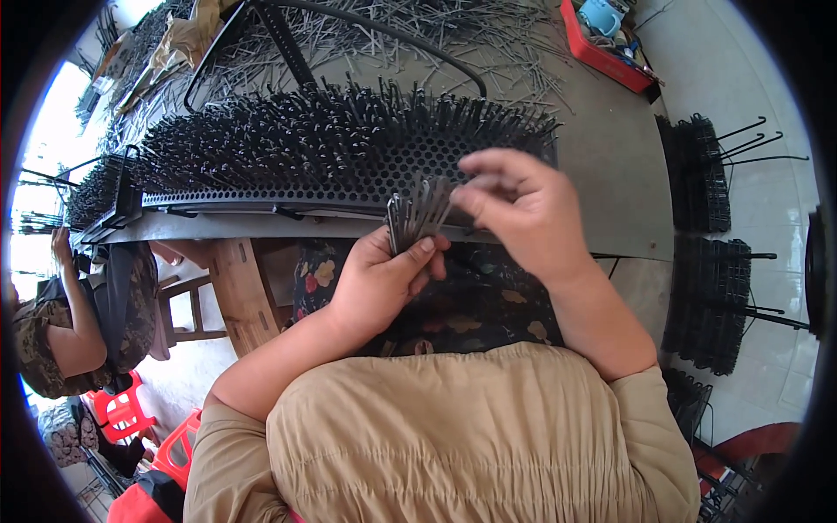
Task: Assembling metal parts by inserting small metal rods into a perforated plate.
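My left hand (377, 277) is closed around a small bundle of thin metal rods (413, 220), which stand up and fan out above the thumb. My right hand (527, 205) is just to the right of the bundle's upper ends. Its thumb and index finger are apart, its other fingers curled and slightly blurred; I see nothing between them. Beyond both hands lies a long black perforated rack (427, 161), densely filled with upright dark rods (261, 144). Fewer rods stand in the rack's near right part, where bare holes show.
Loose metal rods (366, 52) cover the far side of the table (610, 174). A red tray (602, 57) with a blue cup stands at the far right. Bundled black racks (702, 296) with hooks are on the right-hand floor. Another person (74, 322) sits at the left, by a wooden bench (242, 292).
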Tool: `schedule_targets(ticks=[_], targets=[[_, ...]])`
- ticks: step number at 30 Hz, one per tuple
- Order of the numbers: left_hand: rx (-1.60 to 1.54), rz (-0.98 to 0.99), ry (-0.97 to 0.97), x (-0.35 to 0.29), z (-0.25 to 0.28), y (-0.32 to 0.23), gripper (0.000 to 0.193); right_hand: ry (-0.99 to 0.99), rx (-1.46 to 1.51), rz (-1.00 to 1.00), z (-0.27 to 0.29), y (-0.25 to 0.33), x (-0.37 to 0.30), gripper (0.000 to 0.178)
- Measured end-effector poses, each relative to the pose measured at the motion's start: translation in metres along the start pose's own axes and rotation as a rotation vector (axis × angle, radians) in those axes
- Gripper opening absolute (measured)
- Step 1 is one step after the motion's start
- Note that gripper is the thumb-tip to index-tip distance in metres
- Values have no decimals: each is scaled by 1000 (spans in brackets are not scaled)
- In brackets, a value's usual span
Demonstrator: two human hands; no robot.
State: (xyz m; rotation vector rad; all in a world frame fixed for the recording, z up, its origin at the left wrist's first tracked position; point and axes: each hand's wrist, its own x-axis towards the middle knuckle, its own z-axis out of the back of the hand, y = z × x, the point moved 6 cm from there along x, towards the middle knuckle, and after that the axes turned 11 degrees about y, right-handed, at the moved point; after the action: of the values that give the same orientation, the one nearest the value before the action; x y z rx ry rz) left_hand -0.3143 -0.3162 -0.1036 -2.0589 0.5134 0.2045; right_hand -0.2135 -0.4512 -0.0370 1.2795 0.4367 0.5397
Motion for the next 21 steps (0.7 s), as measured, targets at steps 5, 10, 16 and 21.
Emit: schedule_targets(ticks=[5, 10, 16, 21], targets=[[30, -29, -19, -6, 5, -9, 14, 115, 133, -113, -12, 2, 12, 18], [21, -1, -86, -9, 20, -1, 14, -254, -39, 338, 10, 23, 40, 19], [3, 1, -87, -13, 25, -3, 13, -375, -692, 710, -3, 52, 49, 16], [-10, 6, -74, -12, 26, -5, 13, -272, -715, 603, -14, 40, 59, 15]])
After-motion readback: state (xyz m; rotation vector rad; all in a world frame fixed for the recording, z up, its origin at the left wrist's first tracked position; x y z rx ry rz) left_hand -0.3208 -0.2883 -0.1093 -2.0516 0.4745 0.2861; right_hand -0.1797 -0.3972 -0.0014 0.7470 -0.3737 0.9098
